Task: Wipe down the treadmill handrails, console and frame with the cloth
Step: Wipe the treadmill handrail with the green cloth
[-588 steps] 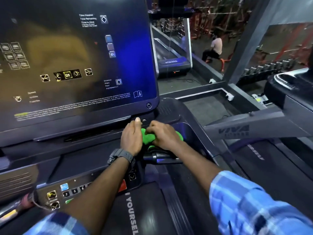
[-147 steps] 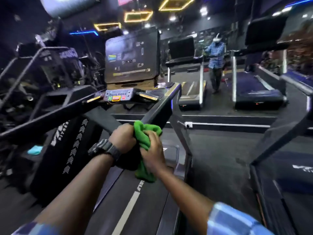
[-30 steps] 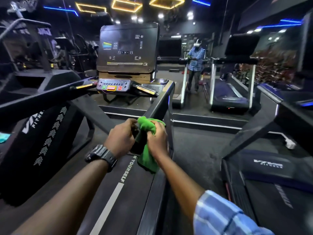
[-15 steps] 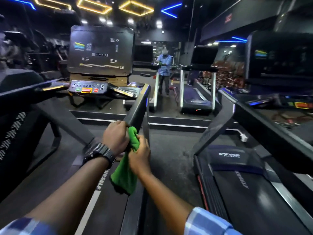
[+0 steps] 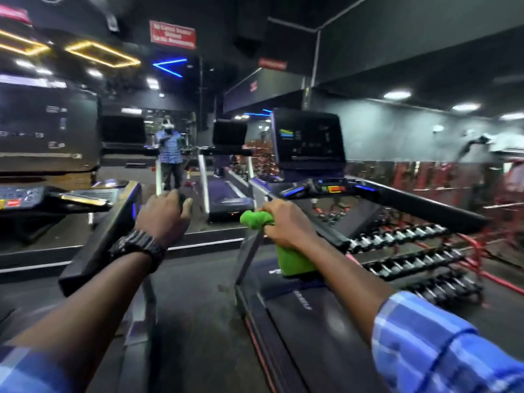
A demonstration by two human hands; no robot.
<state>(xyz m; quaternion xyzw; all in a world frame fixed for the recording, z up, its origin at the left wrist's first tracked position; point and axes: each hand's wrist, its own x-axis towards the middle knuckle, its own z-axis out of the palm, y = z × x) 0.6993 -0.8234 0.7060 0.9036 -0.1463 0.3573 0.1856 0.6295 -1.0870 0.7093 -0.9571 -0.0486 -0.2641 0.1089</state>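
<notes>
The right hand (image 5: 286, 222) was closed in a fist around a green cloth (image 5: 295, 258). One bunched end of the cloth stuck out past the thumb side of the fist, and the longer end hung down below the wrist. The fist and cloth were at the left handrail (image 5: 329, 232) of the right-hand treadmill (image 5: 300, 316); whether the cloth touched the rail could not be determined because of motion blur.

The left hand (image 5: 164, 215) held nothing. Its fingers were loosely curled and slightly spread, and it hung in the gap between the two machines, just to the right of the right handrail (image 5: 113, 225) of the left-hand treadmill (image 5: 37, 194). Contact with that rail was not evident. A dark wristwatch (image 5: 139, 246) sat on the left wrist. Both forearms were bare, with blue checked sleeves (image 5: 442, 347) pushed back toward the elbows.

The right-hand treadmill carried a dark console screen (image 5: 307, 137) with a small lit panel, and below it a control strip (image 5: 331, 189) with a red button. Its belt ran toward the camera. The left-hand treadmill's console (image 5: 48, 131) was partly cut off at the frame edge.

A rack of dumbbells (image 5: 411, 251) stood at the right, beyond the right-hand treadmill. Further back a mirror showed a reflected figure in a blue shirt (image 5: 169, 150) beside another treadmill (image 5: 224, 194). A red sign (image 5: 173, 34) hung from the ceiling; its wording was illegible.
</notes>
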